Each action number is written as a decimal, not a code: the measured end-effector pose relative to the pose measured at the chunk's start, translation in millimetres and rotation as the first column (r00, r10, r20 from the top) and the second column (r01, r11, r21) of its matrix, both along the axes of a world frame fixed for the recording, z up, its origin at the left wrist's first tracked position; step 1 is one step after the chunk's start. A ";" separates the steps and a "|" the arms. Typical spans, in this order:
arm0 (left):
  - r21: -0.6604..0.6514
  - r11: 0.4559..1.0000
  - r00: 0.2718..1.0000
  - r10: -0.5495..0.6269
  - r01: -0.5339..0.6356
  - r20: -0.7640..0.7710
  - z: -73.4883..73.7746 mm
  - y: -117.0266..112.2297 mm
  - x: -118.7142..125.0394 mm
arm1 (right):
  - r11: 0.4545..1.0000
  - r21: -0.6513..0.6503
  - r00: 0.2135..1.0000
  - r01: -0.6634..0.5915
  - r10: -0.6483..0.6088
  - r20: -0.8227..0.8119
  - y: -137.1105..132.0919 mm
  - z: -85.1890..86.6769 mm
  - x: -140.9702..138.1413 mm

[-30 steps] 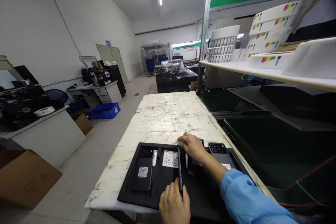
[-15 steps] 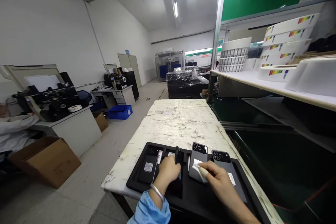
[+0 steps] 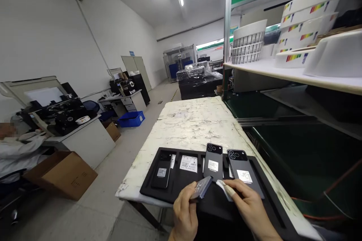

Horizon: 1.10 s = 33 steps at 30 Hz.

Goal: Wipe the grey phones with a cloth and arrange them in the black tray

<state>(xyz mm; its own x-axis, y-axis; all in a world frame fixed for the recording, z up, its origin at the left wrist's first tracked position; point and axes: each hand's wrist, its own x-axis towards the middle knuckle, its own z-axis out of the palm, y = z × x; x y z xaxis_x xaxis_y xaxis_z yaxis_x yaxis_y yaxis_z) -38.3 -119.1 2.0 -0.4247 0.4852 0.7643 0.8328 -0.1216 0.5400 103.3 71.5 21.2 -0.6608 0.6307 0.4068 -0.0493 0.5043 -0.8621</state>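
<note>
My left hand (image 3: 185, 209) is closed around a dark smartphone (image 3: 202, 188), held tilted above the black foam tray (image 3: 175, 196). A small white wipe (image 3: 221, 185), cloth or paper I cannot tell, is pinched in my right hand (image 3: 246, 197), just right of that phone. In the tray, a black phone (image 3: 162, 173) lies at the left with a white label on its back. Two grey phones, a middle one (image 3: 214, 158) and a right one (image 3: 243, 169), rest back side up with labels. A printed white label (image 3: 189, 163) shows in the slot between the black and middle phones.
The tray lies on a table (image 3: 189, 120) with a scuffed pale covering. At right a shelf (image 3: 271, 68) bears stacked label rolls (image 3: 308, 26). A cardboard box (image 3: 65, 173) and a blue crate (image 3: 131, 119) stand on the floor. Someone in a white sleeve (image 3: 17, 150) sits far left.
My left hand has lifted the phone out of its slot and tilted it nearer to me, exposing the label beneath. My right hand, with the wipe, has left the middle phone's back.
</note>
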 end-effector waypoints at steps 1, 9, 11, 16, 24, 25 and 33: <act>-0.005 1.000 0.998 -0.026 0.026 -0.058 2.3 0.7 0.0 | 1.000 0.004 1.000 -0.003 0.003 0.002 -1.8 1.1 0.5; 0.003 0.997 0.993 -0.083 0.083 -0.084 -1.7 1.5 -1.9 | 1.000 -0.022 0.999 -0.010 0.011 0.045 -6.0 4.2 2.2; 0.042 0.992 0.984 -0.124 0.120 0.125 -3.6 1.2 -3.7 | 1.000 -0.027 0.999 -0.013 0.014 0.048 -6.0 4.1 1.3; 0.238 0.971 0.657 -0.167 -0.020 0.735 18.7 7.6 -24.2 | 1.000 -0.006 0.998 -0.018 0.018 0.053 -6.2 4.5 0.5; 0.448 0.894 -0.059 -0.448 -0.015 0.892 41.4 3.0 -33.7 | 0.999 0.032 0.999 -0.016 0.015 0.028 -4.5 3.8 1.8; 0.454 0.891 -0.088 -0.453 -0.002 0.887 40.3 2.4 -30.4 | 0.999 0.037 0.999 -0.017 0.016 0.031 -4.1 2.8 1.8; 0.526 0.846 -0.157 -0.510 0.086 0.846 48.1 4.3 -14.9 | 0.999 0.045 0.999 -0.014 0.012 0.047 -4.7 -0.1 2.3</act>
<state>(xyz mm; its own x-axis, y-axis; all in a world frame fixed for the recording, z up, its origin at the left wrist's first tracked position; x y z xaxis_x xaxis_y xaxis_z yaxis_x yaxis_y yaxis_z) -53.2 -114.8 50.1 -0.6435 0.7460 -0.1713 -0.6723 -0.4438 0.5925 105.6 66.8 21.0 -0.6881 0.6032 0.4032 -0.0163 0.5427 -0.8397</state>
